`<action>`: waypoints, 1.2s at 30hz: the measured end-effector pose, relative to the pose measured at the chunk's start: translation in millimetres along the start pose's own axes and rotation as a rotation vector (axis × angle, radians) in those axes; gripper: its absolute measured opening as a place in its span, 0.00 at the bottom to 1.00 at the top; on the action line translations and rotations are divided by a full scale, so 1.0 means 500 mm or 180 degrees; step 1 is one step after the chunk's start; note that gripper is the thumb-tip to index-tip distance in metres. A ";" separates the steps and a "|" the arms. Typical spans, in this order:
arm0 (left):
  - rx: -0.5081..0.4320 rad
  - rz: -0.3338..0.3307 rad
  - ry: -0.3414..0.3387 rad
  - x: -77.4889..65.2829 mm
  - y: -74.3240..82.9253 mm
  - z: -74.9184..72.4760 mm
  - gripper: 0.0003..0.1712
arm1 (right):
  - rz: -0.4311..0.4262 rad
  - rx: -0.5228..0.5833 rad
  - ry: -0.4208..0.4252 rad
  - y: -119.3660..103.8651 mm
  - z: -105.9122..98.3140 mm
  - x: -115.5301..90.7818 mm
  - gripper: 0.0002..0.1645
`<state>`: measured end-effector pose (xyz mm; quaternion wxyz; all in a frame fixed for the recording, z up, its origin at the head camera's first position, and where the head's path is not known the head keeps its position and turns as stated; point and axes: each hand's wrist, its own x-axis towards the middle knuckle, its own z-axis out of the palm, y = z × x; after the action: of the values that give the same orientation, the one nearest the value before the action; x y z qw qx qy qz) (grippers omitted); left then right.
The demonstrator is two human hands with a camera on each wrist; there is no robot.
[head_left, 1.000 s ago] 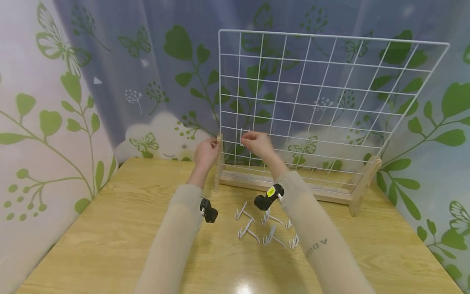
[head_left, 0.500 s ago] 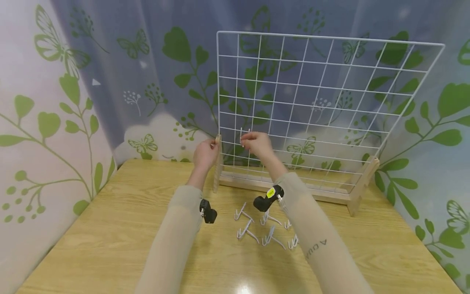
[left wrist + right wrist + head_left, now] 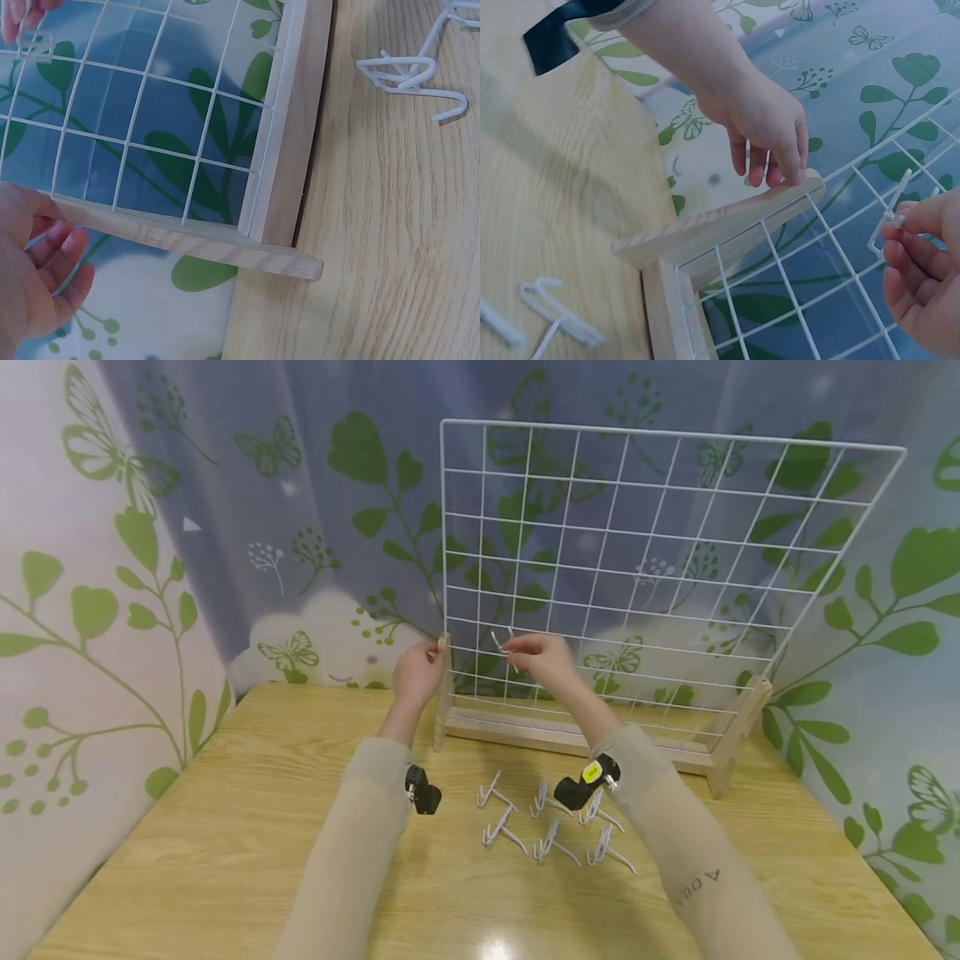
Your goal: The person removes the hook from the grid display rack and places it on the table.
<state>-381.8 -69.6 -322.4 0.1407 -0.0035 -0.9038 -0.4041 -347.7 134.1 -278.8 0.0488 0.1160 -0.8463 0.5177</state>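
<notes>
My right hand [image 3: 546, 662] pinches a white wire hook [image 3: 900, 190] between thumb and fingers, in front of the lower left of a white wire grid panel [image 3: 675, 434]. In the head view the hook's thin prongs tilt out past the fingertips; the hand covers part of it. At the panel's left side, my left hand [image 3: 418, 675] holds the top of the wooden stand's left upright [image 3: 202, 247] between thumb and forefinger. Its other fingers curl loosely below the wood in the left wrist view.
Several more white wire hooks [image 3: 551, 839] lie in two rows on the wooden table [image 3: 262, 827], in front of the stand. The stand's right upright [image 3: 738, 735] supports the panel's other side. A leaf-patterned curtain [image 3: 337, 527] hangs close behind.
My right hand and forearm have shifted a little to the right, and the hook has gone from upright to tilted. The left hand keeps its hold on the stand.
</notes>
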 end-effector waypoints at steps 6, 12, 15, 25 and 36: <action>-0.0022 -0.0002 -0.0004 -0.002 -0.001 0.000 0.18 | -0.0103 -0.0105 -0.0192 0.028 -0.021 -0.035 0.15; -0.0009 -0.0019 -0.0036 -0.003 -0.002 0.003 0.18 | -0.0129 -0.0100 -0.0341 0.060 -0.031 -0.067 0.15; -0.0006 -0.0039 -0.0039 -0.003 -0.003 0.004 0.18 | -0.0163 -0.0094 -0.0446 0.077 -0.037 -0.085 0.15; -0.0043 -0.0001 0.0053 0.000 -0.004 -0.002 0.18 | -0.0180 -0.0211 -0.0664 0.138 -0.078 -0.133 0.16; -0.0042 -0.0024 -0.0049 0.000 -0.004 0.000 0.19 | 0.0082 -0.0202 -0.0834 0.208 -0.125 -0.189 0.16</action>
<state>-381.8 -70.9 -323.7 0.1322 -0.0042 -0.9022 -0.4105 -284.2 249.0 -359.2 -0.0651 0.1702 -0.8628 0.4717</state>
